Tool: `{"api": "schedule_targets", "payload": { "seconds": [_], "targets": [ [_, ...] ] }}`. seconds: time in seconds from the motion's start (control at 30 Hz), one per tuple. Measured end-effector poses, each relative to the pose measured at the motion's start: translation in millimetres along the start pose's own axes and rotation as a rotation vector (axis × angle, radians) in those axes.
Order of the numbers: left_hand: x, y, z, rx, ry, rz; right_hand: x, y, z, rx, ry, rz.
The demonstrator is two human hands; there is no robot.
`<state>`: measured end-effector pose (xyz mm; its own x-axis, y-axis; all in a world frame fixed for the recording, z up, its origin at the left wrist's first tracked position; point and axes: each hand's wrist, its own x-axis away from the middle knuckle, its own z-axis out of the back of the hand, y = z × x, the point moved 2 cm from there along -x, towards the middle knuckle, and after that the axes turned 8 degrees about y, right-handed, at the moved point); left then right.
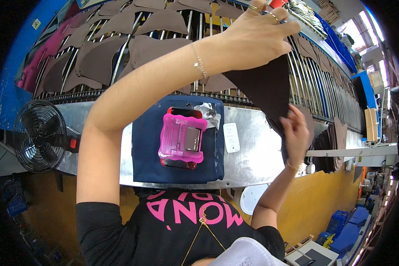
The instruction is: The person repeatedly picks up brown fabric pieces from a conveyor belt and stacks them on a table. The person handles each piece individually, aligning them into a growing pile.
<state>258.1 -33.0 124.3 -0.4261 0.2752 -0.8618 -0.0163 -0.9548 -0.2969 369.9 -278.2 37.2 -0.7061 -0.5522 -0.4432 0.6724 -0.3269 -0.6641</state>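
A dark brown flat cut piece (264, 88) hangs between my two hands at the right front of the rod rack. My left hand (259, 37) reaches across its top over the rods, fingers bent, with the piece under its palm; the fingertips are partly hidden. Lower down, my right hand (295, 131) pinches the piece's lower edge and is slightly blurred. More brown cut pieces (303, 117) show behind the right hand. Many similar flat brown pieces (162, 22) lie spread over the metal rods (188, 26).
On the metal table (248, 119) lies a navy cloth pad (146, 150) bearing a pink scalloped case (170, 137). A white tag (231, 137) lies beside it. A black fan (40, 135) stands left. Right are a brown stack (330, 146) and white bar (354, 152).
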Motion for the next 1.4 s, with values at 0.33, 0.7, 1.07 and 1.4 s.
{"api": "schedule_targets", "payload": {
  "seconds": [0.33,0.7,1.07,1.4],
  "targets": [
    [22.7,-28.7,47.5,-0.202,0.106,0.341,-85.0,87.0,-199.7,-0.519,-0.073,-0.329],
    [202.8,-8.7,153.6,-0.157,-0.284,0.98,-128.0,172.5,-248.4,-0.389,0.049,-0.588],
    [264.3,8.5,178.5,-0.083,-0.273,1.196,4.8,190.1,7.6,0.733,0.695,-0.328],
    [245.5,19.5,142.8,0.035,-0.268,1.172,58.4,236.9,74.7,1.164,0.388,-0.957]
  ]
}}
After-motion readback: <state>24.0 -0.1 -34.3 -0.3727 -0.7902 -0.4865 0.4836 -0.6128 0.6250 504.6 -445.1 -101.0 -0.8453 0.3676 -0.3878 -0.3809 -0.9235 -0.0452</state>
